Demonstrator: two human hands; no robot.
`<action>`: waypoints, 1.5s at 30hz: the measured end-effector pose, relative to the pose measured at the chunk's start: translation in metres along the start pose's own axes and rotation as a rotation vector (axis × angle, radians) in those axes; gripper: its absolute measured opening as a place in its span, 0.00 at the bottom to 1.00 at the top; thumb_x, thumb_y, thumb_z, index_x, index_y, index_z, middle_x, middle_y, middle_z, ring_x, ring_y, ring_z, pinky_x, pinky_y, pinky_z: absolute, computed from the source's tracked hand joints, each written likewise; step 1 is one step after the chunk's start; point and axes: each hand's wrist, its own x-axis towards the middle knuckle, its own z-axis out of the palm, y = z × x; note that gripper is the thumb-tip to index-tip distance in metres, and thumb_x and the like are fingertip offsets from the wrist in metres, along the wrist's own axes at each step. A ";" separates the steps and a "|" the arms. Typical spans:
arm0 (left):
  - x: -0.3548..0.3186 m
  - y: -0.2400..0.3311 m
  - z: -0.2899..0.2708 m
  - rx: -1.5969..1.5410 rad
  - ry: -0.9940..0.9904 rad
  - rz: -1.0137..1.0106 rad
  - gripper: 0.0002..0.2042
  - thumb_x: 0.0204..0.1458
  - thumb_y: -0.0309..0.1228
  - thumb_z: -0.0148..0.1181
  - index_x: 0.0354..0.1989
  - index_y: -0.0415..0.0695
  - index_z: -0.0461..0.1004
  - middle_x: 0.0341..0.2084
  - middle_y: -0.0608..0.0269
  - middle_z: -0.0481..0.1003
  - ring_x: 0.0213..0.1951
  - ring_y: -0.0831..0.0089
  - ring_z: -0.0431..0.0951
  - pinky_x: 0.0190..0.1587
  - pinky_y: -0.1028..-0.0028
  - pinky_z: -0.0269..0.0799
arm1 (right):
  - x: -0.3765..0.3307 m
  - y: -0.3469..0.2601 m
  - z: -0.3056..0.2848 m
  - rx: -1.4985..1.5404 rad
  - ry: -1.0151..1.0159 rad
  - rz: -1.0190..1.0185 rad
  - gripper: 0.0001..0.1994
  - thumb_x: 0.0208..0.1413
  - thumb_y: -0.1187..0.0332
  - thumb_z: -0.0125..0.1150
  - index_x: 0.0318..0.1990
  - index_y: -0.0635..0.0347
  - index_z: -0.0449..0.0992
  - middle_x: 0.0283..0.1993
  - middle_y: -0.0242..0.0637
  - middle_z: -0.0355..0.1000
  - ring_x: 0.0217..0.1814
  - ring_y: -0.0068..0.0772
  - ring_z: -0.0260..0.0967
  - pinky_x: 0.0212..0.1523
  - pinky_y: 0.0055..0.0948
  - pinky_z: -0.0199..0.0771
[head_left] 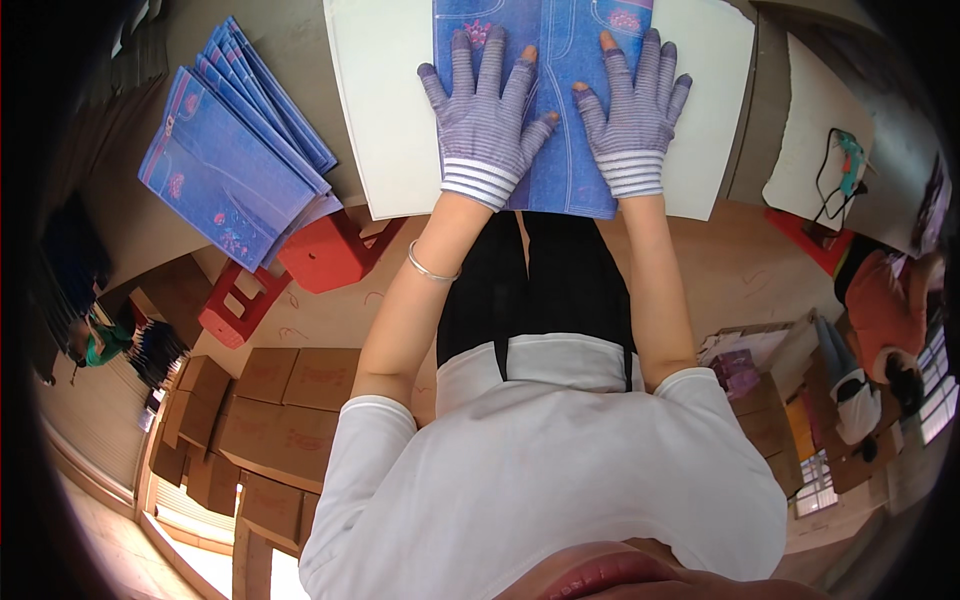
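My left hand (pixel 487 115) and my right hand (pixel 633 110) both wear striped purple-and-white gloves with cut-off fingertips. Each lies flat, fingers spread, on a blue denim-print sheet (pixel 563 60) with small pink flowers. That sheet rests on a white board (pixel 390 110) at the table's near edge. A silver bangle (pixel 430 268) circles my left wrist. Neither hand grips anything.
A fanned stack of the same blue denim-print sheets (pixel 230 145) lies to the left. Red plastic stools (pixel 325 250) stand below the table edge. Several brown cartons (pixel 270 410) sit on the floor at lower left. Another person in orange (pixel 885 310) is at the right.
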 end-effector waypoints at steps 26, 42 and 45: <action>-0.001 -0.003 0.001 -0.047 0.012 0.033 0.33 0.49 0.56 0.60 0.66 0.67 0.64 0.69 0.53 0.55 0.70 0.41 0.46 0.64 0.29 0.34 | 0.000 -0.002 0.001 0.008 0.014 0.001 0.33 0.56 0.44 0.56 0.68 0.43 0.62 0.73 0.54 0.49 0.75 0.60 0.42 0.70 0.67 0.35; 0.000 0.001 0.000 0.061 -0.040 0.018 0.29 0.52 0.50 0.58 0.64 0.65 0.65 0.69 0.55 0.54 0.69 0.38 0.47 0.62 0.26 0.38 | 0.048 0.023 -0.002 0.066 -0.099 -0.620 0.28 0.63 0.48 0.47 0.63 0.59 0.66 0.65 0.47 0.63 0.70 0.50 0.57 0.67 0.53 0.54; 0.004 0.000 0.001 0.061 -0.006 0.058 0.29 0.52 0.49 0.58 0.64 0.63 0.65 0.69 0.54 0.55 0.69 0.38 0.48 0.62 0.26 0.39 | 0.133 0.041 0.006 0.013 0.019 -0.491 0.31 0.62 0.45 0.40 0.57 0.64 0.68 0.68 0.52 0.58 0.72 0.53 0.51 0.69 0.63 0.44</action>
